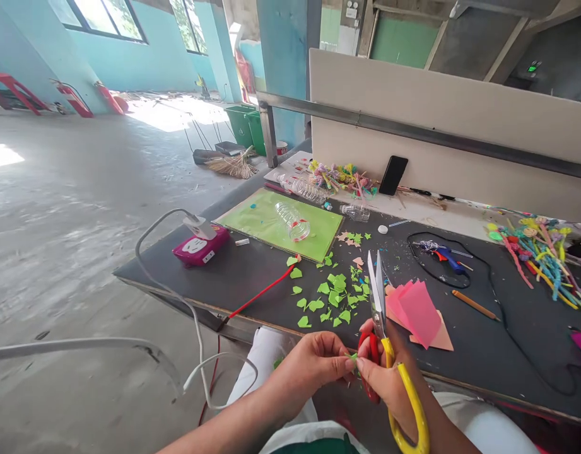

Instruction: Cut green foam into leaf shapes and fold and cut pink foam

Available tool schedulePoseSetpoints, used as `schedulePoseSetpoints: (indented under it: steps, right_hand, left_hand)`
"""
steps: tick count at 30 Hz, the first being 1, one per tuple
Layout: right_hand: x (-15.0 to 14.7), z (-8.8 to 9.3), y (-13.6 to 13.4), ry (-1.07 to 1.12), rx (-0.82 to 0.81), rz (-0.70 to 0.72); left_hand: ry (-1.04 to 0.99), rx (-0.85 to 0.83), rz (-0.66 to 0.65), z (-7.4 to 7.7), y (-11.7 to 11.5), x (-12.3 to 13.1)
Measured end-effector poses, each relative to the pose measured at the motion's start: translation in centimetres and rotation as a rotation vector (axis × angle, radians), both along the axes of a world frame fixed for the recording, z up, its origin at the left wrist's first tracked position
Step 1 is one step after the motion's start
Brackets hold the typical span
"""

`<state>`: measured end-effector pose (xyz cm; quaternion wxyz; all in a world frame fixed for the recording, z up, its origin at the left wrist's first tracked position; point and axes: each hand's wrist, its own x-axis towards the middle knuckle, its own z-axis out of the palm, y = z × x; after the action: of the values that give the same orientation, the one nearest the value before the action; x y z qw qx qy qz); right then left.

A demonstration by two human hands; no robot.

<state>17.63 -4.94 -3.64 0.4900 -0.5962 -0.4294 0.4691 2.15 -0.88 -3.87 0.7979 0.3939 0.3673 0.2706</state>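
Just off the table's front edge, my left hand (pixel 318 358) pinches a small green paper piece (pixel 353 356) between thumb and finger. My right hand (pixel 392 381) is closed around scissors (pixel 378 296) with one red and one yellow handle, blades pointing up and away from me. The right thumb tip meets the same green piece; whether it also grips it, I cannot tell. Beyond my hands, many green paper scraps (pixel 336 287) lie scattered on the dark table (pixel 252 277). Pink and peach paper sheets (pixel 420 313) rest to the right of the blades.
A green sheet (pixel 243 217) carries a clear plastic bottle piece (pixel 291 221). At left stands a purple power socket (pixel 201 246) with a white cable. A blue glue gun (pixel 453 260), an orange-brown pencil-like stick (pixel 475 306) and colourful pipe cleaners (pixel 548 252) lie right. A phone (pixel 393 175) leans behind.
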Motion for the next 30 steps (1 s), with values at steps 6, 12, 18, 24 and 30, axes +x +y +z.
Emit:
schedulePoseSetpoints:
  steps: [6,12,18,24,30]
  right_hand:
    - [-0.5,-0.1,-0.1,-0.025,-0.024,-0.093]
    - [-0.7,-0.7,0.0,0.008,-0.005,-0.168]
    - [-0.3,-1.0,0.0,0.047,-0.119,-0.111]
    - [-0.5,-1.3,0.2,0.031,-0.106,-0.155]
    - [-0.6,0.9,0.1,0.106,-0.082,-0.051]
  left_hand:
    - [0.198,0.216,0.000,0.4,-0.3,0.2]
    - [0.348,0.298,0.033,0.4,-0.3,0.4]
    - [0.363,0.288,0.022,-0.2,0.1,0.2]
    - [0.269,0.238,0.041,-0.4,-0.1,0.2]
    - [0.070,0.124,0.077,0.6,0.5,-0.2]
